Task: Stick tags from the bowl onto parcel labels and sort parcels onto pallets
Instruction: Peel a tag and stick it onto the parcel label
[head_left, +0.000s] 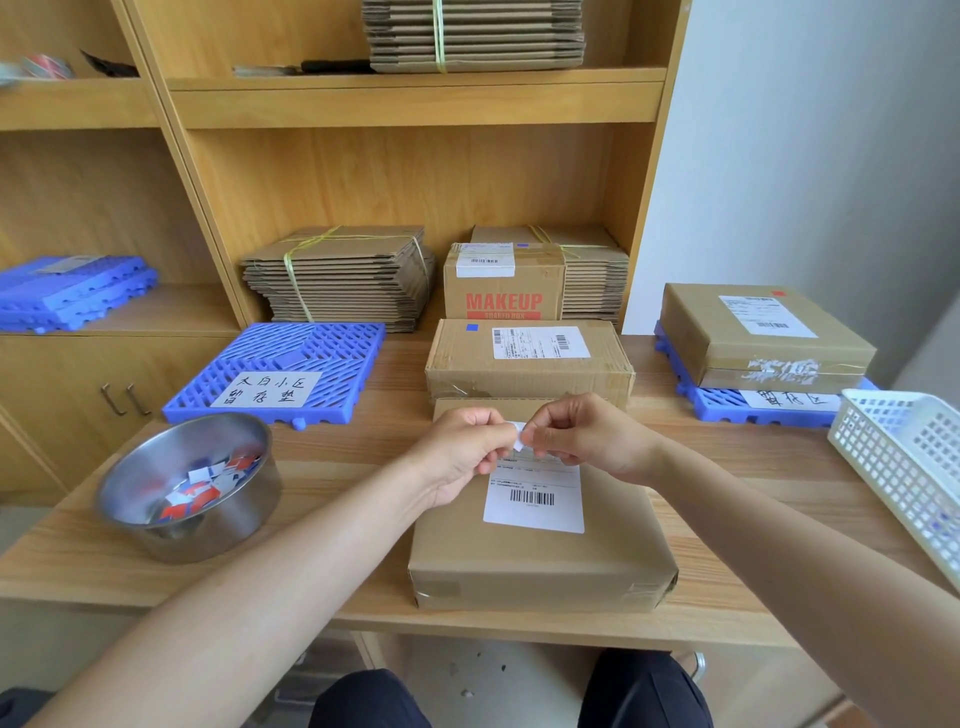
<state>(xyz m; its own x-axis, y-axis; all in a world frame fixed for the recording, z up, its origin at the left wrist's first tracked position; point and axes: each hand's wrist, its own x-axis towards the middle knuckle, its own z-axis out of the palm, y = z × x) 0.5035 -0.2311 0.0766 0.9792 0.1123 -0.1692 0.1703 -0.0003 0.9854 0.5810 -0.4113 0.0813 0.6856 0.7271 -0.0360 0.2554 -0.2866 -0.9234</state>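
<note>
You hold a small tag (518, 435) between both hands; your left hand (467, 448) pinches it from one side and your right hand (583, 435) from the other, fingers curled close; it shows white from here, so you appear to be peeling its backing, and I cannot tell its colour. The tag hangs just above the top edge of the white label (535, 496) on the front parcel (540, 561), which lies flat on the worktop (337, 582) right before you; no coloured tag shows on that label yet, so this parcel is still to be stuck and sorted.

As for what looks done: the right pallet (712, 406) already carries one parcel (769, 338) with a red tag at its label's corner; behind your hands a long parcel (530, 358) has a blue tag by its label, and the box printed MAKEUP (503, 291) behind that also seems to have one; whether either stands on a pallet I cannot tell. The left pallet (322, 344) bears only its handwritten sign.

The steel bowl (208, 540) to your left still holds a heap of red, blue and white tags (205, 488); so I judge the work well under way, not near its end.
</note>
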